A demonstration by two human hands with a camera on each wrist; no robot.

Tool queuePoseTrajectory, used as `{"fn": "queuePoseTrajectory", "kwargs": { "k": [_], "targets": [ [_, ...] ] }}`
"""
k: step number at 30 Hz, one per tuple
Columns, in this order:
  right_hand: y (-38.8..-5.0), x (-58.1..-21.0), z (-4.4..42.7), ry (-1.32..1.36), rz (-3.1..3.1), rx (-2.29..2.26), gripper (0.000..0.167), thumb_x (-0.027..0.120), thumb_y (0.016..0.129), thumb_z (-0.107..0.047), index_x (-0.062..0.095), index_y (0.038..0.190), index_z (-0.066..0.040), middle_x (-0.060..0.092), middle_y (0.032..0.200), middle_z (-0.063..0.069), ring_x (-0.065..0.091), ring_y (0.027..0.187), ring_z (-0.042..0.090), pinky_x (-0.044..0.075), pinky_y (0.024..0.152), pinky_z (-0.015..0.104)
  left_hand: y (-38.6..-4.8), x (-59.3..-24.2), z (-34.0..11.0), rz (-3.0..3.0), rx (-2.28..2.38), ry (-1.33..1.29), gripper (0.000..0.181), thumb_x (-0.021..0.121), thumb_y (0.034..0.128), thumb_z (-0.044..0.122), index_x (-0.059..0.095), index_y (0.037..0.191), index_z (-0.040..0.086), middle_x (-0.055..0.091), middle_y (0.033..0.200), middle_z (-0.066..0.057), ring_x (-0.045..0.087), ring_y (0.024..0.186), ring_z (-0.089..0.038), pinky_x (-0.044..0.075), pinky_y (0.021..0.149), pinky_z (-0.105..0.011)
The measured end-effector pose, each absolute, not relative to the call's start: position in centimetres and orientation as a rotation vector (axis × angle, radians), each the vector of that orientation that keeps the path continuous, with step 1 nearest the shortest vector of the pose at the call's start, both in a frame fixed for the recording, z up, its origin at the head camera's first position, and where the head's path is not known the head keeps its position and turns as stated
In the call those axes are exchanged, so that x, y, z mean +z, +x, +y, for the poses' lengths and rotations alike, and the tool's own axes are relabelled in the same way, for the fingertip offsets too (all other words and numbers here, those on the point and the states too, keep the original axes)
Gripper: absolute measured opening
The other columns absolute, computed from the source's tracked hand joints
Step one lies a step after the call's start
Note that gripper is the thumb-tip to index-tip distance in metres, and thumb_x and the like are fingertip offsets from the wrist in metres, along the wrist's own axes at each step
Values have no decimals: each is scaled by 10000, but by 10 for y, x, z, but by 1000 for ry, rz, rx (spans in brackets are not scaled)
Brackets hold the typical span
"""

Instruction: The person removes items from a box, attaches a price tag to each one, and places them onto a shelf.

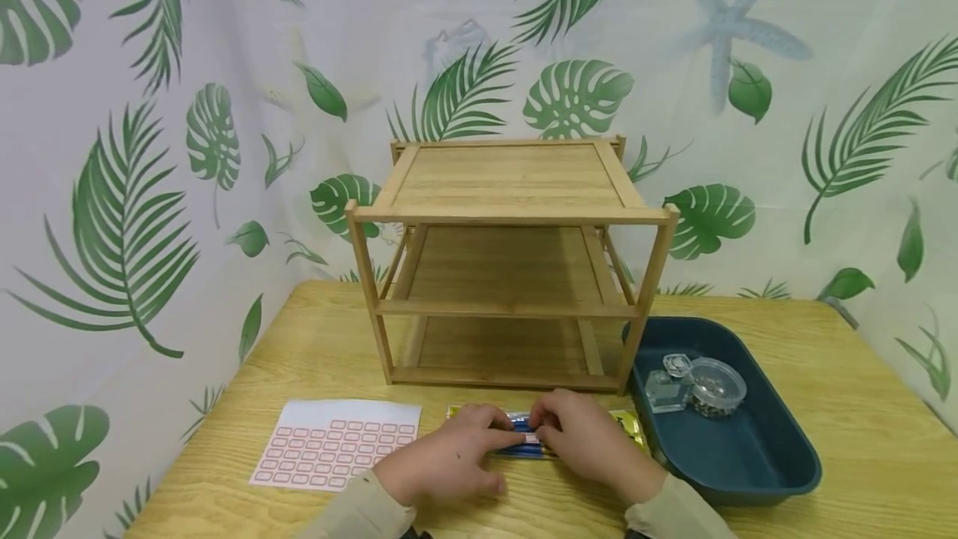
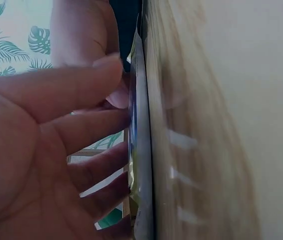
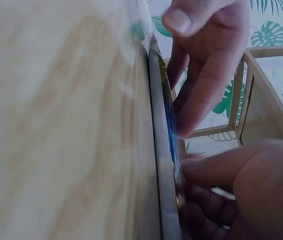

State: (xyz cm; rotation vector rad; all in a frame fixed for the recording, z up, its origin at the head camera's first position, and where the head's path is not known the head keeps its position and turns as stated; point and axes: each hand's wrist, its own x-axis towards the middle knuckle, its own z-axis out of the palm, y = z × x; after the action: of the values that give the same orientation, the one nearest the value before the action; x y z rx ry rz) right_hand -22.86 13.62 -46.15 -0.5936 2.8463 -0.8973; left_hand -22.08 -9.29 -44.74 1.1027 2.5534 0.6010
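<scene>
A flat, shiny packet [image 1: 627, 422] in yellow and clear plastic, with blue contents, lies on the table before the shelf. On its middle is a small white label with red print [image 1: 532, 438]. My left hand [image 1: 449, 457] rests its outstretched index finger at the label's left end. At the other end, the bent fingers and thumb of my right hand [image 1: 587, 439] touch the packet. In the left wrist view the left hand [image 2: 26, 140] spreads its fingers against the packet [image 2: 141, 130]. The right wrist view has the right hand [image 3: 251, 190] at the packet's face, its fingertips partly hidden.
Left of the hands lies a sheet of red-bordered labels [image 1: 337, 443]. A three-tier wooden shelf [image 1: 509, 215] stands behind the packet. To the right is a dark blue tray [image 1: 748, 472] holding a round clear tub [image 1: 717, 388] and small clear boxes [image 1: 669, 392].
</scene>
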Motion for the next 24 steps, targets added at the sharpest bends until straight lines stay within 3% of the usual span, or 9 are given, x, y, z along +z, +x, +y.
{"fn": "queuePoseTrajectory", "kwargs": {
  "k": [5,11,20,24],
  "targets": [
    [-222,-460,148,-855,2807,-814,181,695,950,-119,771,1084,-216,555,874,-135,503,733,45,449,651,290,-218,-447,-95,2527,521,1125,689,725,941,390,436,1550,251,321,1597,-16,292,1450,-240,361,1109,-522],
    [-215,-456,160,-1044,2770,-725,305,673,976,-157,728,1274,-181,544,977,-127,471,810,41,425,678,266,-219,-449,-97,2524,468,1158,720,694,955,429,371,1578,270,259,1636,2,253,1476,-237,331,1126,-540],
    [-209,-456,170,-1105,2772,-660,351,664,992,-206,684,1342,-203,524,1037,-117,446,861,53,418,717,270,-222,-450,-101,2495,452,1225,643,661,986,321,401,1569,241,253,1648,35,248,1489,-214,327,1144,-477],
    [-208,-458,170,-1073,2774,-681,357,674,985,-240,685,1340,-208,517,1048,-123,451,883,59,427,737,286,-223,-450,-103,2462,461,1240,645,659,988,304,395,1572,232,249,1647,74,219,1505,-229,316,1148,-502]
  ]
}}
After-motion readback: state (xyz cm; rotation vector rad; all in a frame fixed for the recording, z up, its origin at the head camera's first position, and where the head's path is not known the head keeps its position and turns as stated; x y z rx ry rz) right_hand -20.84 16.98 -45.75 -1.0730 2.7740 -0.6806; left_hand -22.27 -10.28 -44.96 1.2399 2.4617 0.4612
